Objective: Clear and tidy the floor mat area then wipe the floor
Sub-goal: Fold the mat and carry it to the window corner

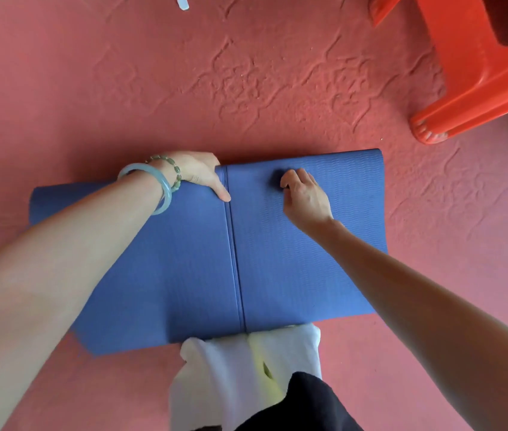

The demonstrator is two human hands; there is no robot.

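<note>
While the left hand (198,175) grips the far edge of the blue mat (308,259) at its middle seam, thumb laid on top, the right hand (304,195) sits curled on the right panel. Whether it pinches the foam or only presses it I cannot tell. The mat lies flat, apparently folded, on the red floor (153,88), its near edge touching a white cloth (215,362). The risk, as I judge it: springy foam could flop open if either hold slackens — or drag the cloth along. Count: one mat, one cloth, one orange stool (476,88), one white scrap (182,3), two bracelets (167,194).
</note>
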